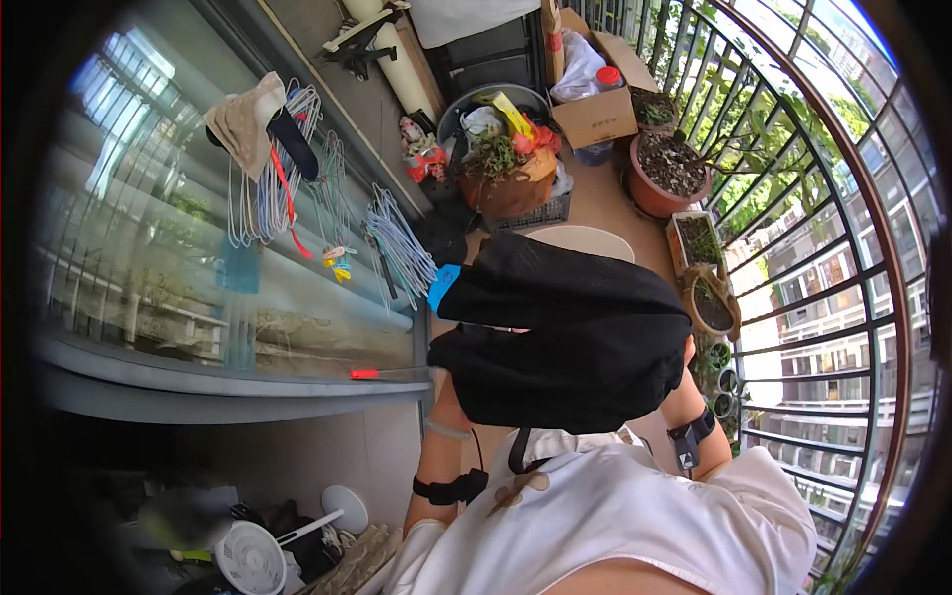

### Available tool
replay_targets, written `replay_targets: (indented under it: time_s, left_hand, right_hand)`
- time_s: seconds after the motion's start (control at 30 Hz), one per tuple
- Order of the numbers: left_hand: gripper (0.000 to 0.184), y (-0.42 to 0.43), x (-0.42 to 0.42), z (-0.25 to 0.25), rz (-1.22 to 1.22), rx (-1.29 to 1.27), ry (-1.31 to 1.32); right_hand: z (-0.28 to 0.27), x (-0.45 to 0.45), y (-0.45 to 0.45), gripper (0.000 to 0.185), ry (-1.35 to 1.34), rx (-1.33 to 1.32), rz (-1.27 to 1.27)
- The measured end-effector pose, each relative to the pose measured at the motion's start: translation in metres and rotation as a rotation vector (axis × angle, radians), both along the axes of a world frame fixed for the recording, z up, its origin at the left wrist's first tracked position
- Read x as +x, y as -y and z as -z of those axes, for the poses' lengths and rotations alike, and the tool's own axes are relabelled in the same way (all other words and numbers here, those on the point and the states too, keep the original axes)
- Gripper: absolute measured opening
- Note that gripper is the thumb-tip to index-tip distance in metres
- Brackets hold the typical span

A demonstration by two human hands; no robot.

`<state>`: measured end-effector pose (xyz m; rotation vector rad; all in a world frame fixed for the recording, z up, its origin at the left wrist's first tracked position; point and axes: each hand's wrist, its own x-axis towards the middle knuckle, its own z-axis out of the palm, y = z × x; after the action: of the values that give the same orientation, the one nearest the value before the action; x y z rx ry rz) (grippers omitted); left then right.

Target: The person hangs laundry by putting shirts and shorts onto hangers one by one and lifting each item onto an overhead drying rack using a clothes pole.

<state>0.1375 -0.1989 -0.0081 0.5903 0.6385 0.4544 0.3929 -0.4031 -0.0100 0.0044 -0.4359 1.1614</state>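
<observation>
Black trousers (585,372) are held up in front of my chest, their two leg-like parts stretching left with a narrow gap between them. A bright blue patch (443,289) shows at the left end of the upper part; I cannot make out what it is. My right hand (689,350) grips the right edge of the cloth, only a bit of it showing. The black cloth hides my left hand; its forearm (443,416) runs up under the lower part. Each forearm has a dark strap, and the right one carries a small device (686,446).
Hangers (397,238) hang in bunches along the glass at left, with socks (248,124) on some. Ahead are a filled tub (511,183), a cardboard box (600,117) and a pale round top (585,240). Plant pots (666,178) line the railing (863,297). A white fan (250,557) stands lower left.
</observation>
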Motion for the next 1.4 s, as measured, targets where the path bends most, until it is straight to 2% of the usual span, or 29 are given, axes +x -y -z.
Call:
replay_targets:
  time_s: [0.03,0.07,0.1,0.13,0.2,0.23,0.27,0.3,0.33,0.37,0.4,0.47,0.53,0.57,0.6,0.67,0.73,0.8,0.87,0.9,0.93,1.0,1.03,1.1,1.13,1.2,1.27,1.33,1.4]
  left_hand:
    - [0.056,-0.002,0.000,-0.007,0.048,-0.089,0.251]
    - [0.054,-0.003,0.001,-0.015,0.099,-0.179,0.499]
    - [0.054,-0.002,0.004,-0.024,0.104,-0.170,0.505]
    - [0.049,-0.002,0.006,-0.034,0.059,-0.022,0.465]
    - [0.040,0.001,0.008,-0.054,-0.030,0.267,0.372]
    - [0.040,0.002,0.008,-0.062,-0.018,0.274,0.368]
    - [0.039,0.000,0.009,-0.070,-0.022,0.404,0.424]
    - [0.038,-0.001,0.009,-0.077,-0.023,0.532,0.481]
    - [0.038,-0.004,0.012,-0.087,-0.006,0.538,0.478]
    - [0.037,-0.008,0.016,-0.096,-0.023,0.455,0.466]
    - [0.036,-0.012,0.020,-0.103,-0.040,0.373,0.452]
    - [0.034,-0.023,0.032,-0.097,0.012,0.347,0.458]
    - [0.034,-0.028,0.050,-0.091,-0.026,0.569,0.347]
    - [0.034,-0.030,0.055,-0.091,-0.070,0.439,0.417]
    - [0.034,-0.034,0.056,-0.096,-0.046,0.448,0.418]
    - [0.035,-0.036,0.051,-0.113,0.041,0.590,0.522]
    - [0.037,-0.031,0.046,-0.124,0.030,0.601,0.556]
    - [0.045,-0.030,0.032,-0.127,0.101,0.884,0.356]
    - [0.045,-0.022,0.028,-0.131,0.131,0.804,0.434]
    - [0.046,-0.019,0.027,-0.134,0.169,0.723,0.515]
    - [0.046,-0.017,0.025,-0.138,0.148,0.730,0.520]
    - [0.054,-0.017,0.022,-0.146,0.058,0.813,0.355]
    - [0.054,-0.019,0.020,-0.148,0.034,0.812,0.355]
    - [0.058,-0.023,0.019,-0.153,-0.020,1.164,-0.076]
    - [0.061,-0.024,0.020,-0.157,-0.189,1.649,-0.377]
    - [0.063,-0.018,0.012,-0.115,-0.378,1.669,-0.527]
    - [0.064,-0.006,0.004,-0.085,-0.283,1.608,-0.432]
    - [0.066,0.006,0.000,-0.057,0.193,1.340,-0.235]
    - [0.067,0.017,0.011,-0.047,0.152,1.268,-0.200]
  right_hand:
    - [0.003,0.006,0.007,0.072,0.036,-0.017,0.014]
    - [0.005,0.011,0.014,0.068,0.141,-0.168,0.016]
    - [0.008,0.015,0.017,0.065,0.245,-0.317,0.019]
    - [0.004,0.014,0.015,0.065,0.248,-0.309,0.025]
    - [-0.004,0.007,0.015,0.058,0.489,-0.542,0.109]
    - [0.002,0.008,0.015,0.055,0.594,-0.585,0.074]
    - [0.006,0.007,0.016,0.055,0.584,-0.579,0.086]
    - [0.008,0.004,0.019,0.053,1.113,-0.770,0.102]
    - [0.003,-0.001,0.018,0.052,1.646,-0.949,0.113]
    - [-0.005,-0.007,0.017,0.052,1.772,-0.917,0.188]
    - [-0.015,-0.014,0.012,0.052,1.756,-0.920,0.202]
    - [-0.033,-0.021,-0.002,0.052,1.326,-0.972,0.262]
    - [-0.035,-0.020,-0.018,0.053,1.251,-0.961,0.306]
    - [-0.049,-0.018,-0.028,0.053,1.298,-0.807,0.448]
    - [-0.064,-0.016,-0.036,0.054,1.342,-0.650,0.591]
    - [-0.096,-0.014,-0.046,0.056,1.372,-0.611,0.649]
    - [-0.119,-0.016,-0.059,0.057,1.412,-0.564,0.680]
    - [-0.134,-0.022,-0.077,0.058,1.535,-0.341,0.865]
    - [-0.140,-0.035,-0.096,0.058,1.431,-0.208,0.733]
    - [-0.142,-0.043,-0.100,0.057,1.315,-0.221,0.500]
    - [-0.145,-0.047,-0.101,0.048,1.436,-0.233,0.522]
    - [-0.147,-0.063,-0.109,0.036,1.179,-0.234,0.478]
    - [-0.150,-0.067,-0.112,0.033,1.007,-0.265,0.430]
    - [-0.158,-0.065,-0.118,0.031,0.683,-0.314,0.291]
    - [-0.169,-0.066,-0.118,0.035,0.515,-0.413,0.258]
    - [-0.183,-0.064,-0.116,0.039,0.311,-0.453,0.181]
    - [-0.181,-0.065,-0.113,0.042,0.370,-0.427,0.192]
    - [-0.180,-0.066,-0.106,0.045,0.426,-0.420,0.194]
    - [-0.188,-0.068,-0.095,0.050,0.560,-0.399,0.147]
